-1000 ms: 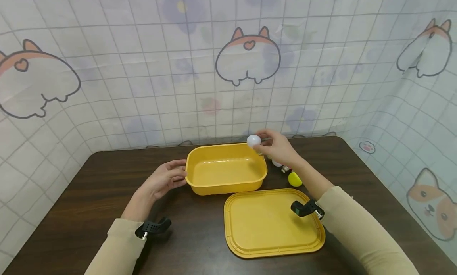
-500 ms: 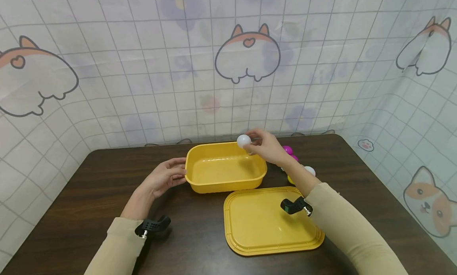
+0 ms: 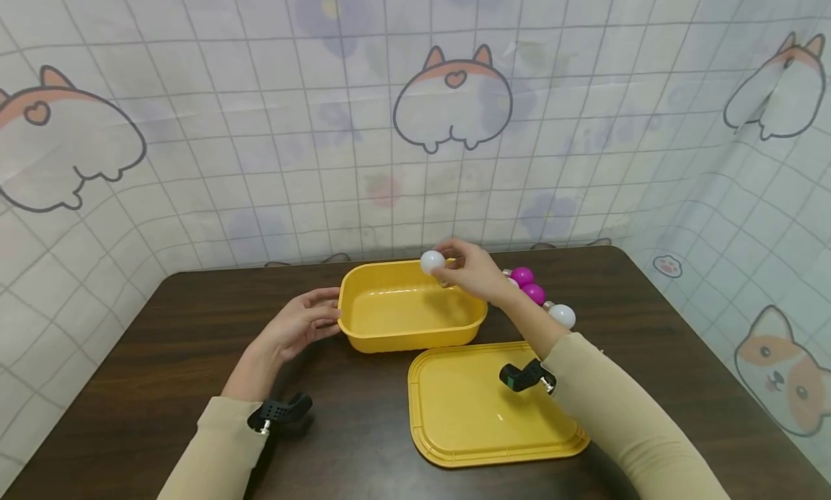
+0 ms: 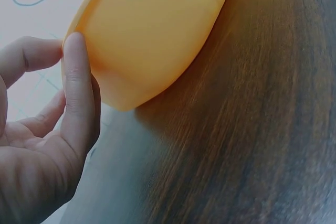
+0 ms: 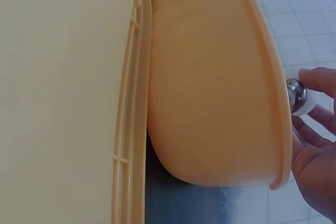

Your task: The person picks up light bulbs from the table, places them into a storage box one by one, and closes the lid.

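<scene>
A white light bulb (image 3: 431, 262) is pinched in my right hand (image 3: 474, 270), above the back right part of a yellow plastic tub (image 3: 412, 343). Its silver screw base (image 5: 297, 96) shows beyond the tub's rim in the right wrist view, between thumb and fingers. My left hand (image 3: 300, 324) holds the tub at its left end, thumb and fingertip at the rim (image 4: 70, 38). The part of the tub's floor that shows is bare; my right hand hides a little of the back rim.
A yellow lid (image 3: 483, 406) lies flat in front of the tub, partly under my right forearm. Right of the tub are purple bulbs (image 3: 534, 294) and a white bulb (image 3: 562, 315), partly covered by the arm. A patterned cloth wall (image 3: 324, 197) stands behind the dark wooden table (image 3: 195, 327).
My right hand has carried the white bulb leftward over the tub. Purple and white bulbs have come into sight behind the arm, while a yellow one is now hidden. The left hand stays put.
</scene>
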